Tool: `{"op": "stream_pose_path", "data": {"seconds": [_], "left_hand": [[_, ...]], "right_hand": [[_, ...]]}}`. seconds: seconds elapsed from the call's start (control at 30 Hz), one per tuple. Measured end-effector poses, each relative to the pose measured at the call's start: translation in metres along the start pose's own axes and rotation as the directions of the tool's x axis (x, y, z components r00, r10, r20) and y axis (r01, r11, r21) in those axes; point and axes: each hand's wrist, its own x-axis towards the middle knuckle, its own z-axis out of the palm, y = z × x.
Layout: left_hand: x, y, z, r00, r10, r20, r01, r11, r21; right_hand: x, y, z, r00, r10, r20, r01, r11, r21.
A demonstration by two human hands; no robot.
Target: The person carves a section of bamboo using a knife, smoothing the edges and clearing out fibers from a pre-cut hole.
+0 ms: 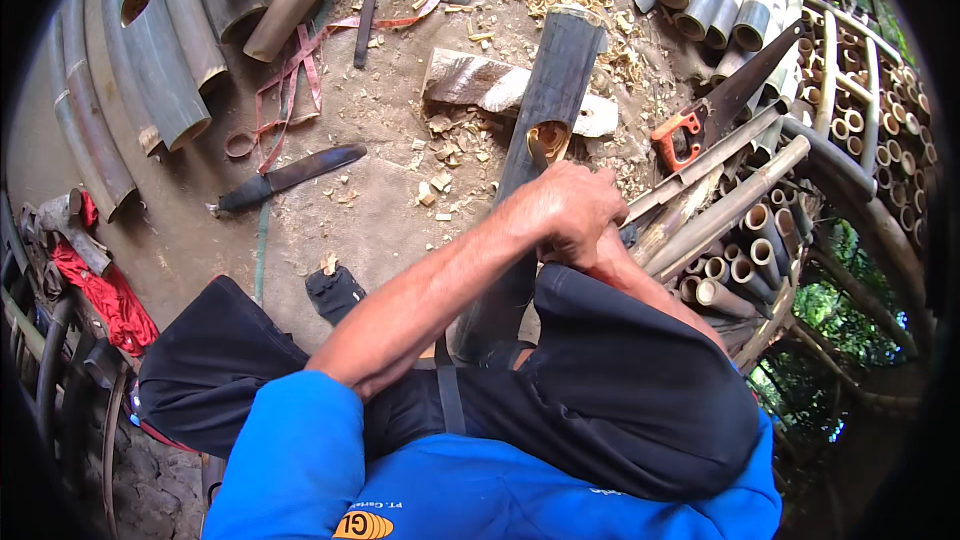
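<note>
A thick dark bamboo pole [568, 60] slants away from between my legs, its far part resting across a wooden block [470, 80]. In its upper side is a freshly cut, pale-edged opening [552, 136]. My left hand [575, 202] is closed just below this opening, over my right hand [606, 252], which is also closed. Between the hands and the opening shows a narrow, dark blade-like piece [539, 154]. The fingers hide most of the tool, so its exact kind is unclear.
Left lie a knife [305, 170], a red measuring tape [300, 70] and cut bamboo poles [150, 60]. A chisel-like tool [369, 10] lies at the back. Right are an orange-handled saw [725, 100] and stacked bamboo tubes [740, 270]. Wood chips [440, 180] litter the ground.
</note>
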Motion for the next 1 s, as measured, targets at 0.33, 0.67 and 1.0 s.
{"op": "stream_pose_path", "data": {"seconds": [0.33,0.67,1.0], "left_hand": [[-0.02,-0.024,0.004,0.997,0.049,-0.059,-0.056,0.991,-0.121],[-0.161,0.038,0.065,0.706,-0.625,-0.333,0.615,0.774,-0.149],[-0.108,0.063,-0.061,0.812,-0.58,-0.054,0.548,0.728,0.412]], "right_hand": [[-0.012,-0.064,-0.007,0.959,-0.257,0.123,0.257,0.966,0.017],[-0.03,-0.057,0.024,0.882,-0.374,0.289,-0.281,0.075,0.957],[-0.005,-0.063,0.031,0.861,-0.366,0.355,-0.484,-0.368,0.794]]}}
